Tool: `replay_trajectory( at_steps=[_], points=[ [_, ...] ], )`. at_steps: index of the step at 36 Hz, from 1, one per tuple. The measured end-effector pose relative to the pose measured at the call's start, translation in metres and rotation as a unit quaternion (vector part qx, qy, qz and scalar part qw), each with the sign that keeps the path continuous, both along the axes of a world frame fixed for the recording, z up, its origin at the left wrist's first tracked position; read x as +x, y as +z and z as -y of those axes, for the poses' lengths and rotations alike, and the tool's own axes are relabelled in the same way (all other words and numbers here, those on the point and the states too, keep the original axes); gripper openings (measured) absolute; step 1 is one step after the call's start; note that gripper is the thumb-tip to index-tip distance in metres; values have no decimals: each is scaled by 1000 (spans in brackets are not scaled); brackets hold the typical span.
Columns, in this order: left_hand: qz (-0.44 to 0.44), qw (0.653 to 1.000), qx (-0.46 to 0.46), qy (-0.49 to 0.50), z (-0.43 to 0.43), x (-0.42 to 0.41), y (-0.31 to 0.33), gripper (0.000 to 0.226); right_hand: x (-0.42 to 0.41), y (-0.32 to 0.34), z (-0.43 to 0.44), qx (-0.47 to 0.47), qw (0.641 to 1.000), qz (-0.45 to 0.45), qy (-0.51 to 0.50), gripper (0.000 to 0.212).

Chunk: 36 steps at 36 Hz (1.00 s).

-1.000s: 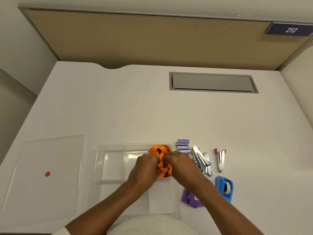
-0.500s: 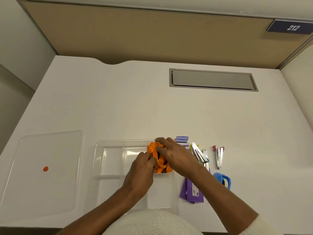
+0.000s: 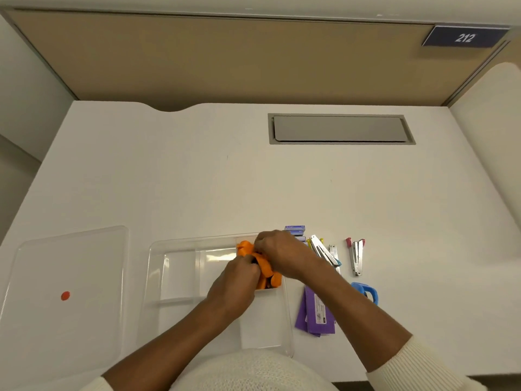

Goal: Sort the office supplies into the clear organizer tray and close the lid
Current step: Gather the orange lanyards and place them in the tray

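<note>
The clear organizer tray (image 3: pixel 174 266) lies on the white desk in front of me. In its back right compartment sits a bundle of orange bands (image 3: pixel 263 265). My left hand (image 3: pixel 235 286) presses on the bundle from the near left. My right hand (image 3: pixel 282 253) grips it from the far right. The clear lid (image 3: pixel 84 277), with a red dot, lies flat to the tray's left. Right of the tray are small purple staple boxes (image 3: pixel 295 230), several staplers (image 3: pixel 324 252), a staple remover (image 3: pixel 355 256), a blue tape dispenser (image 3: pixel 366 292) and purple packets (image 3: pixel 315 316).
A grey cable hatch (image 3: pixel 341 128) is set into the desk at the back right. A tan partition panel (image 3: pixel 225 57) rises behind the desk. The desk's front edge runs close to my body.
My right hand has slid from the bundle's near right to its far side, over the top. My left hand has stayed at the near left. The bundle sits lower in the compartment.
</note>
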<state>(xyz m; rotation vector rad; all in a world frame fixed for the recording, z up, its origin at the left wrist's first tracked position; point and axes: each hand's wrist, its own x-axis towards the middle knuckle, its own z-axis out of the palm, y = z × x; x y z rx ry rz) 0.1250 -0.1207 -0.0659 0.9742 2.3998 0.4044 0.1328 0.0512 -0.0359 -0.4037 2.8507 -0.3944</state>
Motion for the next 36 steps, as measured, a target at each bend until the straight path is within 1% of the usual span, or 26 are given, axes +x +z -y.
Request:
replay_trajectory(
  at_steps=[2,3,5,6,8,9,11,13,16,17,20,24,27,30,33,36],
  points=[
    [0,1000,-18,-21,3,-1,8,31,0,10,-13,-74,996,-13,-55,32],
    [-10,999,-25,-18,4,-2,12,31,1,15,-21,-117,989,-27,-92,33],
    [-65,997,-20,-28,9,-3,21,24,4,23,-37,-203,964,-61,-160,24],
    [-92,995,-3,-25,12,-4,27,20,5,25,-45,-221,955,-77,-183,21],
    [-128,991,28,-17,20,-4,33,12,6,23,-61,-200,951,-101,-211,23],
    [-145,988,44,-13,23,-4,32,15,6,18,-70,-181,954,-94,-221,26],
    [-157,986,55,-1,30,2,33,25,7,9,-84,-127,965,-43,-227,39],
    [-167,984,64,5,40,9,31,30,9,-1,-91,-73,974,10,-213,52],
    [-169,984,63,11,58,19,22,36,12,-13,-92,-38,982,46,-179,64],
    [-162,985,54,21,65,23,20,41,13,-16,-92,-33,983,49,-172,65],
    [-165,986,17,34,84,31,17,66,11,-17,-95,-31,985,46,-160,64],
    [-173,981,12,89,106,38,12,80,11,-14,-96,-37,985,74,-150,68],
    [-169,977,-6,133,122,40,7,96,15,-17,-92,-14,989,82,-126,73],
    [-182,973,-25,138,135,42,4,102,17,-22,-86,18,991,41,-127,68],
    [-162,975,-41,149,143,46,-1,102,16,-25,-80,24,990,7,-140,62],
    [-143,978,-51,143,148,51,-7,101,16,-21,-78,22,984,-5,-175,63]
  ],
)
